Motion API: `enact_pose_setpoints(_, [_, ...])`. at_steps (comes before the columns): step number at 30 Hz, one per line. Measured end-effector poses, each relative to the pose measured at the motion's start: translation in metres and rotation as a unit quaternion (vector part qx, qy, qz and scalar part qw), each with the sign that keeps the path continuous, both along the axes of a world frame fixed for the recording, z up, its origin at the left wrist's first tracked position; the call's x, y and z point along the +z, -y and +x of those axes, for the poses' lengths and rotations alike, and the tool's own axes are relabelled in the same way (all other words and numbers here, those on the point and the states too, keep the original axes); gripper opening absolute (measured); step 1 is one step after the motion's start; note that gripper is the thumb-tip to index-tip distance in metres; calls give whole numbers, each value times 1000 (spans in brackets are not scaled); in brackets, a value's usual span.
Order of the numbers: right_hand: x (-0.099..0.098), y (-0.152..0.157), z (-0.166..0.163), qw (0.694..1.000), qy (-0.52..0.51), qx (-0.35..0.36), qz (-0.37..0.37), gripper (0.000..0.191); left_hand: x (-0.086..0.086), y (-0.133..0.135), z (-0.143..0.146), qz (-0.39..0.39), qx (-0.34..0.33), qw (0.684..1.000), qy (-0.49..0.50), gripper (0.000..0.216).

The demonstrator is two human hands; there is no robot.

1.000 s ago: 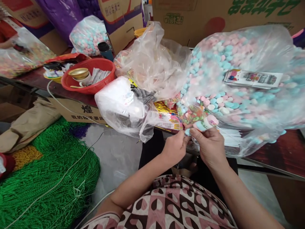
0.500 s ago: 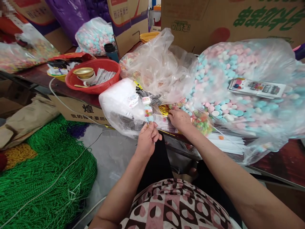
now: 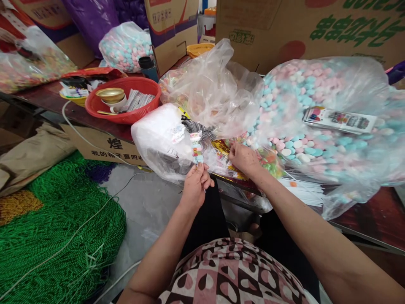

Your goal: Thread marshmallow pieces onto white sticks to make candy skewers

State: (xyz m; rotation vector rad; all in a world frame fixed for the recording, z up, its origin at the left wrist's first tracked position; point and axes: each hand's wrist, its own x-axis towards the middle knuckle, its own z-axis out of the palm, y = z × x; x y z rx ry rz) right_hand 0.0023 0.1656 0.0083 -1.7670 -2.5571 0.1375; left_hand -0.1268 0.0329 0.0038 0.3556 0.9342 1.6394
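Observation:
My left hand (image 3: 196,183) is closed around the lower end of a candy skewer (image 3: 196,150) in a small printed clear wrapper, held upright above the table edge. Pink, yellow and pale blue candy pieces show through it. To its right, my right hand (image 3: 244,159) reaches to a bunch of gold twist ties (image 3: 221,148), its fingertips pinched together at their right end. Exactly how many ties are in the pinch is hidden. A white plastic bag (image 3: 158,139) lies just behind and left of my left hand, and striped packaging (image 3: 202,130) rests behind the skewer.
Large clear bags of pink, blue and white candies (image 3: 294,109) fill the right side, with a stack of printed wrappers (image 3: 340,119) on top. White sticks (image 3: 302,191) lie by my right forearm. Left are a red basket (image 3: 148,105) and green cords (image 3: 63,228). Cardboard boxes (image 3: 262,46) stand behind.
My right hand has shifted slightly right and toward me at the gold twist ties, which now look more spread out. My left hand stays nearly in place with the candy skewer.

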Motion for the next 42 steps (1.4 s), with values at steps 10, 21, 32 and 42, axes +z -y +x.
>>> enact_pose_setpoints(10, [1, 7, -34, 996, 20, 89, 20, 34, -6, -3, 4, -9, -9, 1000, -5, 33])
enact_pose_setpoints(21, [-13, -5, -31, 996, -7, 74, 46, 30, -15, -4, -1, -21, -4, 1000, -3, 36])
enact_pose_setpoints(32, [-21, 11, 29, 931, -365, -3, 11, 22, -8, -10, 15, 6, -59, 998, -25, 38])
enact_pose_setpoints(42, [-7, 34, 45, 841, -535, -69, -35, 20, -10, -25, 32, -28, -74, 994, -68, 36])
